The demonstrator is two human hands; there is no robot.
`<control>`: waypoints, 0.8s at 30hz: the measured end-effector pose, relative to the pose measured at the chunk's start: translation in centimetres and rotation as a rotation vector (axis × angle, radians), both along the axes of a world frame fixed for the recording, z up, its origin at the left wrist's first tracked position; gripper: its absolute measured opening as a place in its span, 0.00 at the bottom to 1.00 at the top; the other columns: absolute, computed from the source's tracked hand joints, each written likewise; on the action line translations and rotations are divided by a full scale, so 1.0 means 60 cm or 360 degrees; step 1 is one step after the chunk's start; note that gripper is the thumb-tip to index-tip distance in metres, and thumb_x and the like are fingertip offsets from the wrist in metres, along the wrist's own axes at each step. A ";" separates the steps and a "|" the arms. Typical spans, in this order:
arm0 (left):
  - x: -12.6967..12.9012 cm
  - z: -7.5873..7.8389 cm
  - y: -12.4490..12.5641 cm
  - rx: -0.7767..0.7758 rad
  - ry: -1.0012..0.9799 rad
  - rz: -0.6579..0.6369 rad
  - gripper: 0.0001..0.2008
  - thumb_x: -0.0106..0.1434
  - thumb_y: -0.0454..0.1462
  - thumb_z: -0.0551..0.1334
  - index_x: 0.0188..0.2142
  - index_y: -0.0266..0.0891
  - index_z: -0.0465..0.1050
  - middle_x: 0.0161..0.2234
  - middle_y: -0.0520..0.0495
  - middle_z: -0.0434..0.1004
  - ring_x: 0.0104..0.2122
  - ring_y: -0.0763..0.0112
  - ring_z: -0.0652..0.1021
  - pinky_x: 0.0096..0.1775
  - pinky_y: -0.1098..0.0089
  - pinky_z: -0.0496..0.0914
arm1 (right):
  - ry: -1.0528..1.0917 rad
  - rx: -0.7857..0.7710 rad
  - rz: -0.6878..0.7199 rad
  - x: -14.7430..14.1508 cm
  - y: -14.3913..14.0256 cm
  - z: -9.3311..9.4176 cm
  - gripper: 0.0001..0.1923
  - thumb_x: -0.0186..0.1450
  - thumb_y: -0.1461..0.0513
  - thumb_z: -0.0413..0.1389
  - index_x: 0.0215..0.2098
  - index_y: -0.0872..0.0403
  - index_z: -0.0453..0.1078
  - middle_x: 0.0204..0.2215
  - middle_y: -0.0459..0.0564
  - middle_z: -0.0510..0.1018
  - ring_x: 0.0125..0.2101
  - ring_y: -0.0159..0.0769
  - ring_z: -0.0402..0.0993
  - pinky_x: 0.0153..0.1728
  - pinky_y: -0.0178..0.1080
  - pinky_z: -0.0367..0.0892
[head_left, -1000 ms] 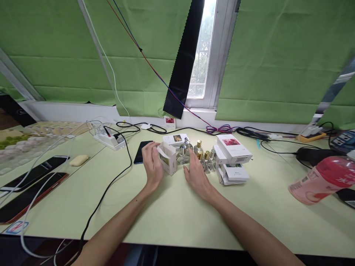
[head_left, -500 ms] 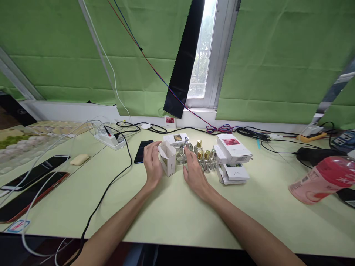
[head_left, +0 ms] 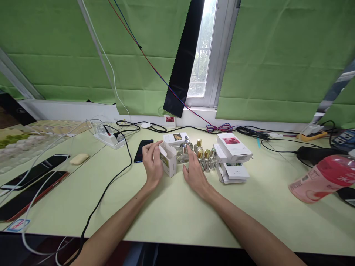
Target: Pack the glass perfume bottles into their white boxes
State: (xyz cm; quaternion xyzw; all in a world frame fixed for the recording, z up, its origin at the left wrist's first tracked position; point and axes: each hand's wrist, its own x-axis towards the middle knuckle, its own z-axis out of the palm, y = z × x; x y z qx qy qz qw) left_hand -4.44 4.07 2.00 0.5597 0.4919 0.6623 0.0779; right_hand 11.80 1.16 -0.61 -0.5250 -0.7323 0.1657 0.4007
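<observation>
Left fingers (head_left: pixel 151 148), loosely curled, touch an open white box (head_left: pixel 171 165).

- Hands: two, the left hand (head_left: pixel 152 164) and the right hand (head_left: pixel 195 173).
- White boxes: one open box (head_left: pixel 171 167) at centre, one flat box (head_left: pixel 174 138) farther off, one small box (head_left: pixel 169 122) at the far wall, and at least three in the right-hand stack (head_left: pixel 235 148), the rest too overlapped to count.
- Glass bottles (head_left: pixel 206 162): at least six.
- Phones: two at left (head_left: pixel 23 199), one near centre (head_left: pixel 143 149).
- Pink drink bottle (head_left: pixel 313 183): one.
- Power strip (head_left: pixel 109 140) at left: one.
</observation>
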 end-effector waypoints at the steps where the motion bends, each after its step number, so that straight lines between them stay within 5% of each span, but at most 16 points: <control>1: 0.000 0.000 0.000 0.0003 0.0003 0.0004 0.17 0.72 0.42 0.52 0.46 0.41 0.80 0.45 0.44 0.72 0.49 0.63 0.74 0.53 0.65 0.68 | 0.0005 0.0010 0.0004 0.000 0.001 -0.002 0.43 0.67 0.70 0.46 0.75 0.53 0.34 0.68 0.62 0.57 0.62 0.43 0.66 0.61 0.47 0.67; 10: 0.002 0.000 -0.001 -0.0007 -0.0014 -0.0022 0.17 0.73 0.42 0.52 0.45 0.41 0.79 0.45 0.44 0.72 0.50 0.63 0.73 0.54 0.65 0.66 | 0.0044 0.0131 0.0039 0.002 0.009 -0.015 0.44 0.65 0.72 0.46 0.76 0.49 0.35 0.66 0.63 0.58 0.58 0.46 0.70 0.58 0.53 0.70; 18: 0.004 0.000 -0.002 0.0000 0.0005 -0.0024 0.16 0.73 0.41 0.52 0.44 0.41 0.78 0.45 0.44 0.72 0.50 0.63 0.73 0.53 0.65 0.66 | -0.0429 -0.0116 -0.0121 -0.008 0.003 -0.002 0.45 0.65 0.75 0.46 0.74 0.36 0.44 0.68 0.63 0.52 0.31 0.32 0.77 0.37 0.43 0.77; 24: 0.006 -0.001 -0.005 -0.0011 0.0007 -0.0052 0.15 0.72 0.42 0.52 0.43 0.41 0.77 0.45 0.44 0.72 0.49 0.63 0.73 0.52 0.65 0.67 | -0.0724 -0.0283 -0.0168 -0.016 -0.005 0.023 0.52 0.61 0.79 0.47 0.74 0.34 0.42 0.69 0.64 0.53 0.37 0.40 0.82 0.39 0.42 0.76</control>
